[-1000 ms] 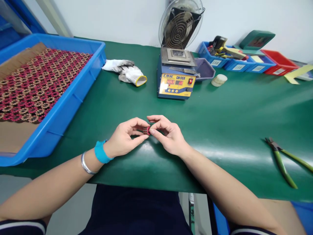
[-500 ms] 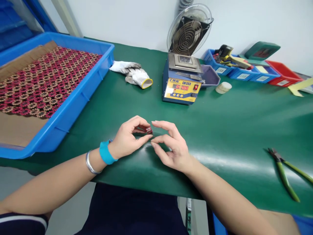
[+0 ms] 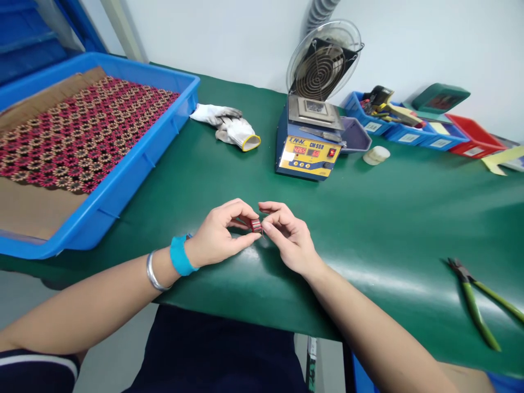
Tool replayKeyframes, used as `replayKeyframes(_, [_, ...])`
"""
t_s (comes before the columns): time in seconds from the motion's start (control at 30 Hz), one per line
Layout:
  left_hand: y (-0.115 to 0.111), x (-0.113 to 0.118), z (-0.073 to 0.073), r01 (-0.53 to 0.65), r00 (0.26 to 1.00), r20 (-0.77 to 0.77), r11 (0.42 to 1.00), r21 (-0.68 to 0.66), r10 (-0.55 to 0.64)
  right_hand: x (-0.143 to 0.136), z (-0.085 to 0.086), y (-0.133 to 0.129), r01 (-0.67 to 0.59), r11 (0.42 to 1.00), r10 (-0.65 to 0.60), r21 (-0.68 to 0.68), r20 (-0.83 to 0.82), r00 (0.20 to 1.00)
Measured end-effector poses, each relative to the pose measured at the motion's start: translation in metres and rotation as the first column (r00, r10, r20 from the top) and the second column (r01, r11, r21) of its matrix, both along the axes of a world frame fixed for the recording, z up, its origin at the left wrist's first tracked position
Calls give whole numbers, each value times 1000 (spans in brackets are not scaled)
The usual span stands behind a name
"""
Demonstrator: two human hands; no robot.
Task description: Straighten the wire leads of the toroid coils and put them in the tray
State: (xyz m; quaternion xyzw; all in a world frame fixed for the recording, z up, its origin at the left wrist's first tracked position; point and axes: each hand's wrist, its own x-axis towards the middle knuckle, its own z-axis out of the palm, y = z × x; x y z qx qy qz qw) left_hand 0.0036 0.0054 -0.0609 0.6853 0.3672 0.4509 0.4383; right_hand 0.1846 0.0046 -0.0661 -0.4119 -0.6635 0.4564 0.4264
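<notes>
Left hand (image 3: 258, 227) around red coil (image 3: 256, 226), axis roughly sideways, toward right hand (image 3: 264, 225)

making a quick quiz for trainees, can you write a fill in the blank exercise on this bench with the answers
1. Between the left hand and the right hand is a small part with pale and ____ stripes.
2. The pliers have ____ handles.
3. The large tray stands on the person's ____ side.
4. The visible cuff trim on the white gloves is ____.

Missing words: red; green; left; yellow
</notes>
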Motion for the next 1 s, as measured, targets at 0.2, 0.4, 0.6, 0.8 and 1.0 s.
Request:
replayKeyframes(0.2, [0, -1, 1, 15, 1000, -9, 999, -33, -16, 1, 2, 1, -5, 999, 4, -45, -42, 999])
replayKeyframes(0.4, [0, 0, 1, 21, 1000, 3, 998, -59, -21, 0, -1, 2, -21, 1000, 20, -22, -46, 999])
replayKeyframes(0.6, [3, -2, 5, 43, 989, 145, 948, -315, 4, 8, 6, 3, 82, 933, -123, 350, 98, 988])
replayKeyframes(0.8, [7, -4, 9, 124, 963, 268, 866, -484, 12, 14, 15, 3, -214, 628, -259, 748, 460, 849])
replayKeyframes(1.0, [9, -4, 9, 155, 956, 294, 801, -578, 27, 14, 10, 2, -205, 665, -220, 718, 450, 866])
